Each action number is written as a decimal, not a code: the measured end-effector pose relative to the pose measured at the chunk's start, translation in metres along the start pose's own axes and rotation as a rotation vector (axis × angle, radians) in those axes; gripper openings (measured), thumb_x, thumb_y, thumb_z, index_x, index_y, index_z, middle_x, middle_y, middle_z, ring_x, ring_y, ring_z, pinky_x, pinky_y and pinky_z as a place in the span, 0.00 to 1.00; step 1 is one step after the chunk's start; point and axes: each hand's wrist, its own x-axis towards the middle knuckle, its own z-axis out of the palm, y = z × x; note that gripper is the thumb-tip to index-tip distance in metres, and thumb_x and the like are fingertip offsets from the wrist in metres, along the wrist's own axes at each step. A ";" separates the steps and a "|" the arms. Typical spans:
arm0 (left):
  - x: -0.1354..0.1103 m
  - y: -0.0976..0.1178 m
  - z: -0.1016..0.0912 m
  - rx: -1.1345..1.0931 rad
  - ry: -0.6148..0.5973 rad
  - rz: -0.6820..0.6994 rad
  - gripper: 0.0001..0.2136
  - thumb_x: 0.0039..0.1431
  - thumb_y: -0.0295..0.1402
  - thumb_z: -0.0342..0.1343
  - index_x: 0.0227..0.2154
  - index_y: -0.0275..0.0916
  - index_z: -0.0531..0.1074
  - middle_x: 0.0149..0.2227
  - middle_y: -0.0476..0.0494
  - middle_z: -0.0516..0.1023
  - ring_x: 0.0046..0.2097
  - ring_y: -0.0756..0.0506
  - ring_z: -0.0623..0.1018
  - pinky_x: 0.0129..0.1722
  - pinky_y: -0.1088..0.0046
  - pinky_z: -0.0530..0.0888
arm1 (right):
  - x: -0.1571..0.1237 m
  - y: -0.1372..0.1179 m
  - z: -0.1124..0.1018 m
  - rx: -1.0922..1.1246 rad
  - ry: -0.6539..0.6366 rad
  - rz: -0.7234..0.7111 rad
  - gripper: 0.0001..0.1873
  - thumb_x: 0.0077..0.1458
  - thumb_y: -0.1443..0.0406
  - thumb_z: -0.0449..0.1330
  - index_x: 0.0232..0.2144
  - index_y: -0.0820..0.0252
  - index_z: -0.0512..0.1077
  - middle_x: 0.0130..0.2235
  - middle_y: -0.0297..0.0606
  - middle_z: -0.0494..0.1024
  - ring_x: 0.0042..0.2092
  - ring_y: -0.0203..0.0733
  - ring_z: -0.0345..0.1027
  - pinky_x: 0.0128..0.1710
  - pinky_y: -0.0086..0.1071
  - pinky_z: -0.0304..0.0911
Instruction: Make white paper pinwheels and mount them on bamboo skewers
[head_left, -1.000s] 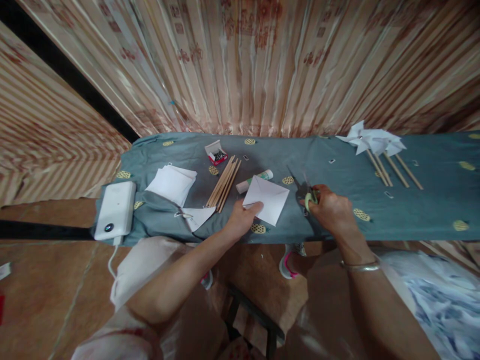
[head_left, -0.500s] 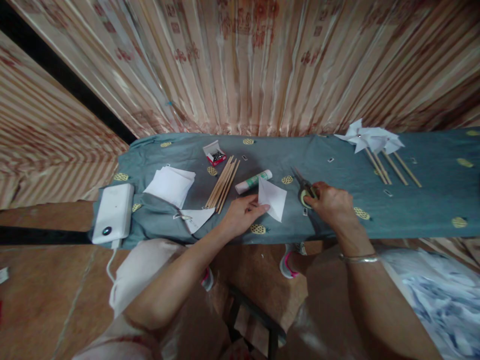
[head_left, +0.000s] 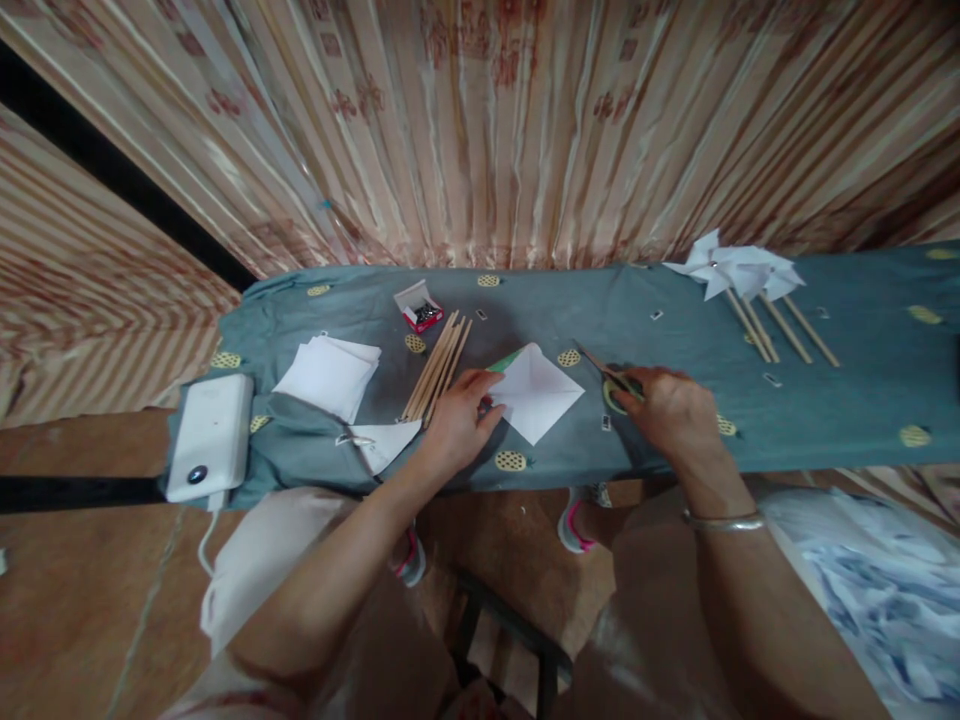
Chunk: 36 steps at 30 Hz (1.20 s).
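Note:
My left hand (head_left: 456,415) pinches the left corner of a creased white paper square (head_left: 538,392) that lies on the blue-grey cloth of the table (head_left: 825,420). The paper covers most of a glue stick (head_left: 504,361) behind it. My right hand (head_left: 669,408) is closed round the green handles of a pair of scissors (head_left: 609,377), whose blades point up-left toward the paper's right corner, a short gap away.
Left of my hand lie a bundle of wooden sticks (head_left: 435,368), a stack of white paper squares (head_left: 327,374), a small red box of pins (head_left: 420,306) and a white power bank (head_left: 208,435). Finished white pinwheels on sticks (head_left: 739,275) lie at the far right. A curtain hangs behind.
The paper was turned on edge half a second ago and now lies flat again, nearer the scissors. My right hand has lifted the scissors and aimed the blades at the paper.

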 end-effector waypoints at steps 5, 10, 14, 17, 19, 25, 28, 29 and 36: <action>-0.006 0.000 0.006 0.064 -0.024 0.043 0.14 0.58 0.28 0.56 0.47 0.40 0.74 0.50 0.38 0.74 0.41 0.44 0.79 0.48 0.63 0.76 | -0.003 -0.012 -0.004 0.382 0.100 -0.014 0.21 0.62 0.57 0.53 0.49 0.67 0.74 0.46 0.54 0.80 0.47 0.56 0.75 0.47 0.43 0.67; -0.002 -0.004 0.004 0.183 0.001 0.128 0.14 0.60 0.27 0.54 0.48 0.39 0.74 0.52 0.37 0.73 0.55 0.40 0.73 0.57 0.58 0.70 | -0.006 -0.043 0.004 0.793 -0.046 -0.012 0.28 0.55 0.53 0.61 0.55 0.62 0.69 0.44 0.46 0.82 0.42 0.51 0.78 0.42 0.41 0.71; 0.007 -0.006 0.001 0.290 0.053 0.158 0.15 0.59 0.25 0.54 0.49 0.37 0.73 0.53 0.35 0.72 0.56 0.38 0.71 0.58 0.56 0.69 | -0.002 -0.054 0.013 0.808 -0.110 0.018 0.28 0.51 0.63 0.63 0.55 0.62 0.69 0.42 0.46 0.83 0.41 0.52 0.78 0.44 0.45 0.71; 0.013 -0.010 0.000 0.289 0.038 0.119 0.15 0.60 0.26 0.54 0.50 0.37 0.73 0.52 0.36 0.74 0.54 0.38 0.72 0.57 0.55 0.69 | 0.003 -0.045 0.016 0.877 -0.213 0.018 0.27 0.51 0.66 0.62 0.54 0.64 0.69 0.40 0.46 0.83 0.40 0.51 0.78 0.43 0.44 0.71; 0.017 -0.013 0.001 0.261 0.016 0.086 0.15 0.60 0.26 0.53 0.49 0.38 0.73 0.49 0.37 0.76 0.52 0.38 0.74 0.55 0.56 0.70 | 0.006 -0.036 0.017 0.937 -0.276 0.007 0.26 0.50 0.66 0.63 0.53 0.63 0.70 0.39 0.44 0.83 0.38 0.49 0.78 0.42 0.43 0.72; 0.026 -0.022 -0.005 0.327 0.065 0.043 0.16 0.60 0.26 0.52 0.50 0.37 0.72 0.51 0.36 0.76 0.54 0.38 0.73 0.58 0.56 0.67 | 0.013 -0.026 0.012 0.938 -0.256 -0.026 0.25 0.50 0.66 0.63 0.52 0.67 0.72 0.41 0.47 0.83 0.38 0.48 0.78 0.42 0.41 0.71; 0.026 -0.019 -0.009 0.401 0.110 0.067 0.15 0.62 0.28 0.51 0.52 0.36 0.71 0.53 0.36 0.74 0.56 0.37 0.70 0.58 0.54 0.66 | 0.016 -0.030 0.012 0.824 -0.232 -0.081 0.24 0.51 0.66 0.63 0.52 0.64 0.72 0.42 0.46 0.82 0.41 0.49 0.78 0.44 0.41 0.71; 0.024 -0.016 -0.009 0.420 0.121 0.099 0.15 0.63 0.30 0.51 0.52 0.37 0.71 0.53 0.36 0.73 0.57 0.36 0.69 0.59 0.54 0.65 | 0.016 -0.031 0.013 0.777 -0.201 -0.102 0.24 0.52 0.65 0.62 0.52 0.63 0.72 0.43 0.46 0.82 0.42 0.50 0.77 0.45 0.42 0.71; 0.001 0.010 0.015 0.425 -0.109 0.378 0.14 0.67 0.31 0.48 0.51 0.40 0.72 0.51 0.37 0.73 0.56 0.38 0.68 0.55 0.54 0.67 | 0.005 -0.047 0.031 0.542 0.141 -0.302 0.31 0.61 0.53 0.54 0.59 0.69 0.64 0.63 0.61 0.63 0.65 0.62 0.54 0.59 0.56 0.57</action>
